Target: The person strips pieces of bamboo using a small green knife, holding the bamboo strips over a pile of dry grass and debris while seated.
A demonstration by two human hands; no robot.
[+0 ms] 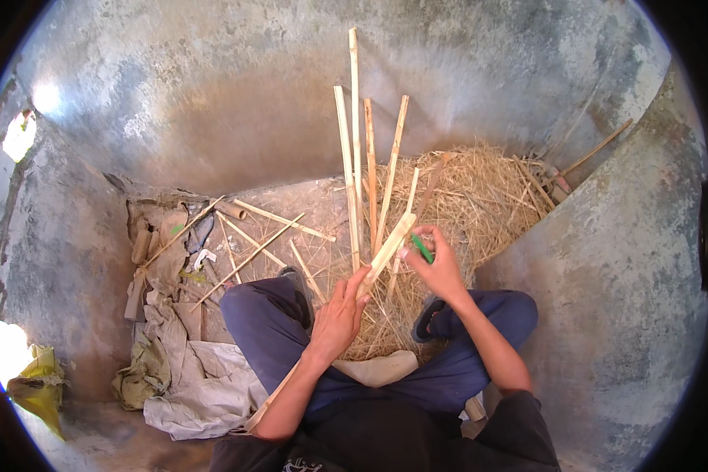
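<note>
From my remote station I log the left hand (338, 318) with fingers gripping the lower end of a pale split strip (392, 245), which sits just above centre of view and slants toward one o'clock. The right hand (442, 271), at about four o'clock from the strip's upper end, has its fingers closed around a green object (422, 248) just beside the strip; contact between the two I cannot tell. Longer sticks (345, 157) reach toward twelve o'clock, straw (495, 189) is heaped near two, and loose sticks (248, 263) lie around nine.
</note>
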